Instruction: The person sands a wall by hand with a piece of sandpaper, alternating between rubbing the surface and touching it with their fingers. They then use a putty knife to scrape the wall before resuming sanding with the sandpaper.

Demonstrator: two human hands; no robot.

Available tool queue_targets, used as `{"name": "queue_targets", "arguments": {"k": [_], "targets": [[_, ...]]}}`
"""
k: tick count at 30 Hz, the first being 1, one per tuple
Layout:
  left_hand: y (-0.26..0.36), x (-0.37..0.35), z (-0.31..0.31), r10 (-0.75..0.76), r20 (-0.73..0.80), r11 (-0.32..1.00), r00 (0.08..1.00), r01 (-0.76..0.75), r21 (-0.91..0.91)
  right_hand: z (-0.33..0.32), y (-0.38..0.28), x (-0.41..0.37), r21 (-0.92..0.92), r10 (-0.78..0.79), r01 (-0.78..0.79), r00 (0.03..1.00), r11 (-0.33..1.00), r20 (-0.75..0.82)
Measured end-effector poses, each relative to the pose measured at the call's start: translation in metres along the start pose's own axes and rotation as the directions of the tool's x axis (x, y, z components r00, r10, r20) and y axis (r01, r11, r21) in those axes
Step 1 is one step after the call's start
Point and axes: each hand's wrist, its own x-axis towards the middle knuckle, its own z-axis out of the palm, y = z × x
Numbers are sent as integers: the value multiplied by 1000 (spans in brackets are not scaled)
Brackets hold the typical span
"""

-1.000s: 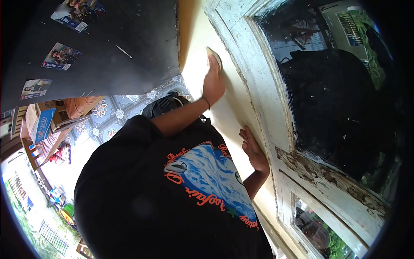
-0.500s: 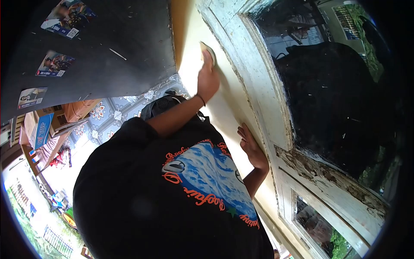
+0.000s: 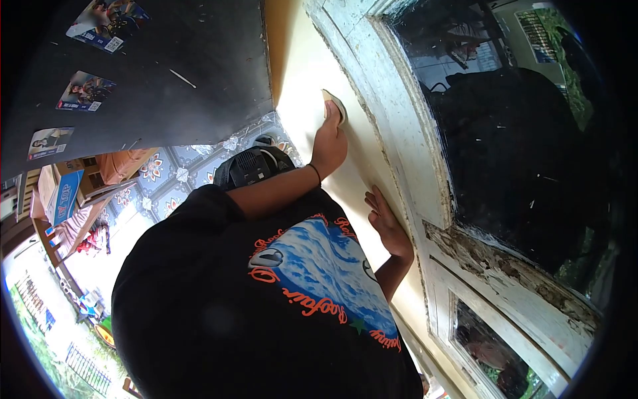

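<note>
Neither of my own hands is in view. Close in front of me is a person in a black shirt (image 3: 219, 299), seen from behind, with a blue and orange print on the back. Their left hand (image 3: 329, 147) presses a thin, pale pad (image 3: 335, 106), perhaps sandpaper or a sponge, against the cream wall (image 3: 309, 73). Lower down, their right hand (image 3: 389, 229) lies flat on the same wall with fingers stretched out. A dark, cap-like thing (image 3: 249, 167) shows beyond the left forearm, which partly covers it.
On the right, a worn white window frame (image 3: 415, 126) with flaking edges borders dark, reflecting glass (image 3: 505, 159). A black panel (image 3: 179, 80) with several stickers rises at upper left. Patterned floor tiles (image 3: 183, 174), boxes (image 3: 65, 193) and bright outdoor light are beyond the person.
The person's left hand has slid down the wall with the pad, slightly to the right. Their right hand stays about where it was. My view has barely shifted.
</note>
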Motion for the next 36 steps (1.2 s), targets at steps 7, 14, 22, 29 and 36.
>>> {"name": "queue_targets", "arguments": {"k": [7,14,22,29,36], "targets": [[23,-7,-2,-203,61,979,977,202,30,-1,-3,-2,-16,-2,2,1000,1000,9],[48,-17,-58,-221,658,974,720,198,112,-2,-1,0,-48,-12,12,1000,999,6],[48,-11,-90,-213,798,514,563,760,-399,19,-22,19,182,-43,68,989,981,-142],[52,-9,-78,-240,794,524,559,763,-379,34,-36,29,498,-70,176,972,849,-223],[58,-7,-77,-309,737,731,602,646,-221,30,-27,26,574,-41,184,967,798,-252]]}}
